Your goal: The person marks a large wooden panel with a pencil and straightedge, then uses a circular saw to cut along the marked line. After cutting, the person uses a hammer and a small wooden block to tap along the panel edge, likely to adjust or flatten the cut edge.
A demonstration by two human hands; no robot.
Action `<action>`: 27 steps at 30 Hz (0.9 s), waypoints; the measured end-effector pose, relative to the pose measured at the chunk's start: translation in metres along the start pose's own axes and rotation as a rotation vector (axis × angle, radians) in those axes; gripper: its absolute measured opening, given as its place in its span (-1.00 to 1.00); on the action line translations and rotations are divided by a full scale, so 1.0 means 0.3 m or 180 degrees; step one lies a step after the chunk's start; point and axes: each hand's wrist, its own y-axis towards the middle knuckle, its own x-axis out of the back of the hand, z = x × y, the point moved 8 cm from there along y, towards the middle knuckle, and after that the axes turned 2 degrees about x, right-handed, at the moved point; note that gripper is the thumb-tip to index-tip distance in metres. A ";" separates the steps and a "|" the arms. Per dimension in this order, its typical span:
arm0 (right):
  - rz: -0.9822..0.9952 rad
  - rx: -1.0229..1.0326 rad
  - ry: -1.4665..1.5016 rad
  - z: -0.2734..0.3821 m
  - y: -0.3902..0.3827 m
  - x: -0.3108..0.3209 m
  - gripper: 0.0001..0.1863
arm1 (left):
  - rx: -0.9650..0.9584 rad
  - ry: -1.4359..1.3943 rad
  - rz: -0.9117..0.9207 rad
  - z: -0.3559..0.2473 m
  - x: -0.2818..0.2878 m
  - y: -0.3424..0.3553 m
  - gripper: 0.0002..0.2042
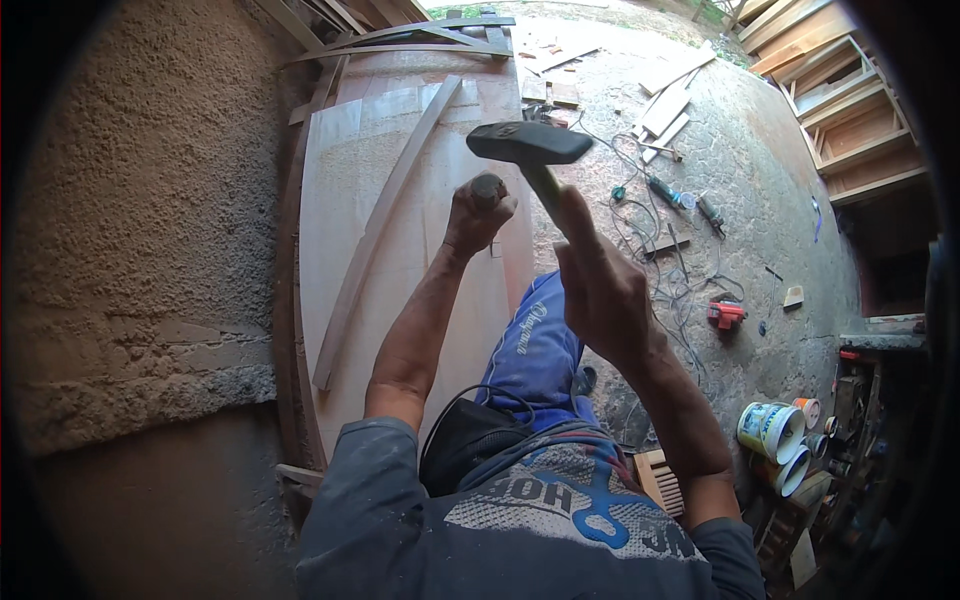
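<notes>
My left hand [471,222] is closed around an upright tool [486,187] with a round, worn grey top, held over the pale wooden panel [380,160]; the lower part of the tool is hidden. My right hand [605,300] grips the handle of a hammer [530,142], its dark head raised above and to the right of the tool's top. A long wooden batten [390,230] lies diagonally on the panel, left of my left hand.
A rough wall [150,220] borders the left. On the concrete floor [760,270] lie boards [665,110], power tools [685,200], tangled cords and a red tool [726,314]. Wooden drawer frames [845,120] stand at upper right, paint buckets [770,432] at lower right.
</notes>
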 end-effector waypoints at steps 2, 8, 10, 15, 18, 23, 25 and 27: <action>0.0765 -0.0415 -0.0252 -0.104 0.007 -0.126 -0.27 | -0.0018 -0.0120 0.0013 0.009 -0.017 0.005 -0.91; -0.0330 0.0275 0.0227 0.042 0.003 0.029 -0.30 | 0.0063 -0.0047 0.0030 0.011 0.004 0.007 -0.91; -0.0821 0.0510 0.0340 0.019 -0.020 0.025 -0.30 | 0.0000 -0.0114 -0.0024 -0.017 -0.016 0.007 -0.89; 0.0124 -0.0069 0.0152 -0.049 0.002 -0.031 -0.20 | -0.0068 0.0148 0.0091 -0.019 -0.003 -0.003 -0.89; -0.0645 0.0279 0.0346 0.031 0.000 0.075 -0.20 | -0.0071 0.0123 0.0045 -0.024 -0.009 0.002 -0.90; 0.0384 -0.0253 0.0137 -0.120 -0.054 -0.118 -0.24 | -0.0073 -0.0107 -0.0040 0.018 -0.042 -0.050 -0.90; 0.0128 -0.0082 0.0171 -0.079 -0.032 -0.045 -0.26 | -0.0293 0.0172 0.0242 0.010 -0.072 -0.001 -0.87; -0.0245 -0.0053 0.0325 -0.013 -0.010 0.067 -0.28 | -0.0135 0.0224 0.0086 0.045 -0.076 0.013 -0.87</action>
